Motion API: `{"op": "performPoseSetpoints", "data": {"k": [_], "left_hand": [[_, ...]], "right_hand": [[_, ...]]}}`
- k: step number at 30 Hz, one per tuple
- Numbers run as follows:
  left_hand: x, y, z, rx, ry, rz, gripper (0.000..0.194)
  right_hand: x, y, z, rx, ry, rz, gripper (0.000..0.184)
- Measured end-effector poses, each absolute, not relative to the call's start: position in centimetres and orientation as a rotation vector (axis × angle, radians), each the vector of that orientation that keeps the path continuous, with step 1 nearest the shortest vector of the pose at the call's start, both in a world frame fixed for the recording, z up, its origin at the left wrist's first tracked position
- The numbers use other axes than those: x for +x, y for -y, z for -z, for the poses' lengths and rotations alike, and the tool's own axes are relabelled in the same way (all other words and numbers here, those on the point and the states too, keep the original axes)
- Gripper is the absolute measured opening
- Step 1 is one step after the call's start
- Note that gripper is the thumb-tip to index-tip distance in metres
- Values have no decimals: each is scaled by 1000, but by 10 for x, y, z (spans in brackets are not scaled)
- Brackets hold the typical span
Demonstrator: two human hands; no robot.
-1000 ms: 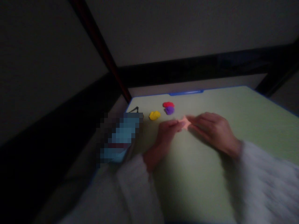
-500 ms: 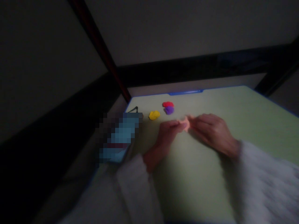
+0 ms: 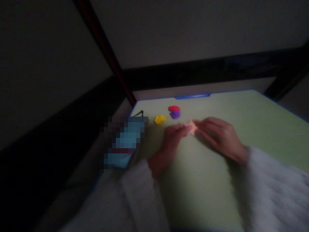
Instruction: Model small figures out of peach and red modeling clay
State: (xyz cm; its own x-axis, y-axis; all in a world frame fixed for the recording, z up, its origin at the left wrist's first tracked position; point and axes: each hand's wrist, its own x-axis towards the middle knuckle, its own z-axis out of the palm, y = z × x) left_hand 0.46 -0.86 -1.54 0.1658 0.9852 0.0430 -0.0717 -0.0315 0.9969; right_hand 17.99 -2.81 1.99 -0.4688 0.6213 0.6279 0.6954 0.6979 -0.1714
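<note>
A pinkish-orange piece of modelling clay (image 3: 192,128), flattened with star-like points, is held just above the table. My left hand (image 3: 172,138) pinches its left side, thumb on top. At its right edge are the closed fingertips of my right hand (image 3: 218,135), and the picture is somewhat blurred there. Beyond the hands lie a yellow lump of clay (image 3: 160,119), a purple lump (image 3: 175,114) and a red lump (image 3: 174,108), the last two touching.
The pale table (image 3: 205,193) has a blue rim and a blue handle-like strip (image 3: 192,96) at the far edge. A pixelated light-blue object (image 3: 127,138) lies at the left edge, with a thin dark loop (image 3: 138,113) behind it. A wall rises beyond.
My right fingers have shifted slightly at the clay's right edge, and more of its pointed outline shows. Both hands stay in nearly the same place.
</note>
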Motion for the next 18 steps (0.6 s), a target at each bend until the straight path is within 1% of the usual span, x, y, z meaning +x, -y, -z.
{"op": "performPoseSetpoints", "data": {"k": [11,18], "left_hand": [[6,11,9,1332,-1057,-1098,31],[8,14,0,1324,-1065,-1103,30]], "right_hand": [[178,30,-20,-979,2260,183,24],[179,30,-21,-981,2306,322,20]]}}
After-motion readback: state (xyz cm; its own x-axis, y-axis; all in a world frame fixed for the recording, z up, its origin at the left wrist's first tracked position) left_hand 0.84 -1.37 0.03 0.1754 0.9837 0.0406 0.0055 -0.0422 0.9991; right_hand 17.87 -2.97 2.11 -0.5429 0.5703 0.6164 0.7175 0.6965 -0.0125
